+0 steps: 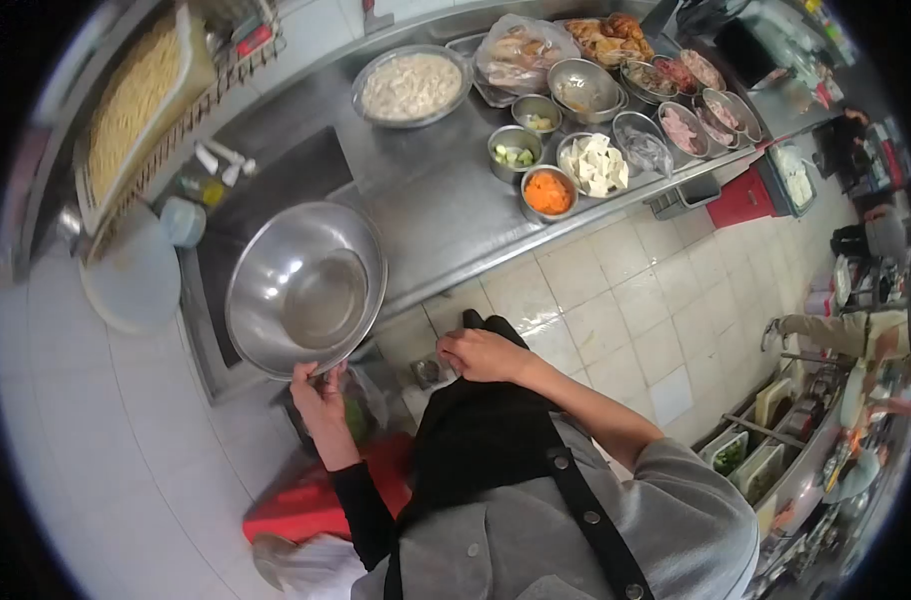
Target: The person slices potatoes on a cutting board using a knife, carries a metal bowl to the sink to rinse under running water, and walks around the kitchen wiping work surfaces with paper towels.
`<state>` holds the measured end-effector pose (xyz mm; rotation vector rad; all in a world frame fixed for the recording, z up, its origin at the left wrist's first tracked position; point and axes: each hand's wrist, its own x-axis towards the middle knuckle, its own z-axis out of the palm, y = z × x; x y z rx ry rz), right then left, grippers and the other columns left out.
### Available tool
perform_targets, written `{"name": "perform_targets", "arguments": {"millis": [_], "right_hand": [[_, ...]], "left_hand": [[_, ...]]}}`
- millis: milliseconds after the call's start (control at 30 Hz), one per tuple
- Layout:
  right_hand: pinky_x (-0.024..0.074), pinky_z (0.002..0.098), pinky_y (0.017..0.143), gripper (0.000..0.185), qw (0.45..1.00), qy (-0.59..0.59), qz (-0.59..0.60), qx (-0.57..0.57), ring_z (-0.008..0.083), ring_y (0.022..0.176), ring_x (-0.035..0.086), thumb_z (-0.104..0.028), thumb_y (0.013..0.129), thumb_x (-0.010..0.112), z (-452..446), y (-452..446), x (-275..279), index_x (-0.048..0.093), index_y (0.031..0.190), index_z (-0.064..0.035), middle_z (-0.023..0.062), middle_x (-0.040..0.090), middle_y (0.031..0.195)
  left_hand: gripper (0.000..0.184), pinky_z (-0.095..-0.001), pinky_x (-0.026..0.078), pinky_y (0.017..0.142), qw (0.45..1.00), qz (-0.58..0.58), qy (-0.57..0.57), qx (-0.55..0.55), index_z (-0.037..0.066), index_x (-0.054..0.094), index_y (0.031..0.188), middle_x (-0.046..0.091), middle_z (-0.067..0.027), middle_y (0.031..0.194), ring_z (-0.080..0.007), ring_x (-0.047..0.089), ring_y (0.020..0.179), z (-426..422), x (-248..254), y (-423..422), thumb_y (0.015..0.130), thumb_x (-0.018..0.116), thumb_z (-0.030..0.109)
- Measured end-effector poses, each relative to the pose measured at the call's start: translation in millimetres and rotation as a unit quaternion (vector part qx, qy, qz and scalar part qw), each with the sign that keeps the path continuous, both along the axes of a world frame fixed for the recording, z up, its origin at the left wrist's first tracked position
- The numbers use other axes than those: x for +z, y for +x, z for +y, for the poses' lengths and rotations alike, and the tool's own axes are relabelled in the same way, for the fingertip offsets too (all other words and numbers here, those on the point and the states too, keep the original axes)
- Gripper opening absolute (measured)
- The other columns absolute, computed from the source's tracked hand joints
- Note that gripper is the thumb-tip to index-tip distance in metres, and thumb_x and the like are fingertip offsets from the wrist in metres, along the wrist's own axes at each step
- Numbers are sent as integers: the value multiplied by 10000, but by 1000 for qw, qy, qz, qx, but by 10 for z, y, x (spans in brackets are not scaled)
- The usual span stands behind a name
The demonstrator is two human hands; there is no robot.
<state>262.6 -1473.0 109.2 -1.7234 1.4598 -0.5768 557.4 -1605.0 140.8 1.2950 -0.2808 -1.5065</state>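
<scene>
My left hand [321,395] grips the near rim of a large steel mixing bowl [256,270], fingers and thumb closed at its edge. The bowl is tilted over the sink [221,235], its inside facing up; a paler round patch shows at the bottom, and I cannot tell if there is liquid in it. In front of my black apron [476,430] my right hand [481,355] is held with curled fingers. Whether those fingers hold the apron cloth or anything else is hidden.
Along the steel counter [416,220] stand a bowl of pale food in liquid [413,87], a bowl of white pieces [594,165], a cup of orange pieces [549,191] and several meat bowls. A red bin [744,198] stands beyond the counter; a person's leg [826,328] shows at right.
</scene>
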Motion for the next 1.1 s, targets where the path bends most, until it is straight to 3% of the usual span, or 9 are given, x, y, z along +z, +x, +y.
{"name": "perform_targets", "arguments": {"millis": [200, 533, 633, 733, 833, 867, 933, 1033, 1100], "right_hand": [[562, 506, 838, 131, 995, -85, 59, 5, 412, 994, 683, -62, 924, 583, -1067, -69, 213, 626, 1020, 16, 202, 683, 986], [595, 477, 849, 278, 960, -4, 227, -161, 353, 1042, 719, -90, 879, 642, -1703, 123, 475, 646, 1134, 23, 168, 722, 1062], [596, 490, 784, 166, 960, 49, 159, -224, 402, 932, 713, -71, 940, 564, -1680, 421, 369, 618, 1069, 18, 196, 674, 992], [599, 502, 837, 264, 956, 119, 166, -209, 401, 992, 727, -77, 888, 604, -1732, 768, 245, 648, 1123, 36, 219, 717, 1011], [602, 493, 843, 247, 968, 101, 156, -169, 401, 981, 731, -89, 903, 589, -1877, 1039, 7, 655, 1107, 36, 223, 718, 976], [602, 487, 853, 234, 969, 108, 134, -179, 389, 996, 733, -112, 919, 587, -1979, 1105, 54, 663, 1095, 23, 217, 721, 986], [601, 507, 825, 209, 970, 125, 135, -160, 415, 971, 720, -111, 953, 551, -2152, 1175, -16, 632, 1086, 28, 229, 699, 997], [603, 497, 846, 222, 972, 104, 153, -143, 399, 982, 728, -136, 943, 582, -2402, 1236, -349, 650, 1090, 15, 213, 713, 984], [608, 488, 860, 230, 971, 73, 182, -138, 384, 993, 739, -146, 926, 609, -2566, 1292, -434, 673, 1086, 6, 198, 729, 976]], "left_hand": [[207, -600, 666, 772, 996, -14, 38, -77, -17, 530, 988, 631, -177, 1002, -402, 698, 805, -1786, -953, 338, 826, 628, 65], [257, -696, 517, 937, 961, 25, 181, -206, 37, 534, 1061, 515, -164, 1221, -423, 634, 1140, -3437, -2764, 535, 863, 693, 76], [192, -648, 499, 995, 698, -297, -163, -630, -3, 637, 1061, 603, -140, 1232, -410, 639, 1163, -3802, -3677, 930, 939, 701, 131], [283, -556, 523, 991, 944, -202, -77, -248, -40, 712, 1119, 688, -145, 1228, -327, 656, 1167, -4207, -3823, 885, 1024, 646, 218], [602, -452, 413, 1155, 927, -252, -141, -237, -33, 504, 1498, 484, -236, 1551, -320, 458, 1453, -5555, -3095, 702, 1062, 596, 373], [670, -467, 407, 1190, 953, -257, -79, -139, 18, 396, 1578, 453, -253, 1571, -317, 423, 1483, -5449, -1975, 252, 1055, 609, 378], [649, -489, 401, 1219, 984, -77, -91, -129, 66, 387, 1592, 419, -183, 1617, -289, 448, 1463, -6236, -1778, 283, 1063, 600, 377], [604, -517, 412, 1228, 944, 104, -99, -295, 85, 388, 1593, 436, -131, 1613, -298, 453, 1455, -7574, -2528, 776, 1086, 556, 366], [580, -466, 482, 1120, 926, 90, -101, -354, 95, 401, 1589, 454, -156, 1585, -331, 484, 1426, -7850, -2613, 884, 1095, 541, 363]]}}
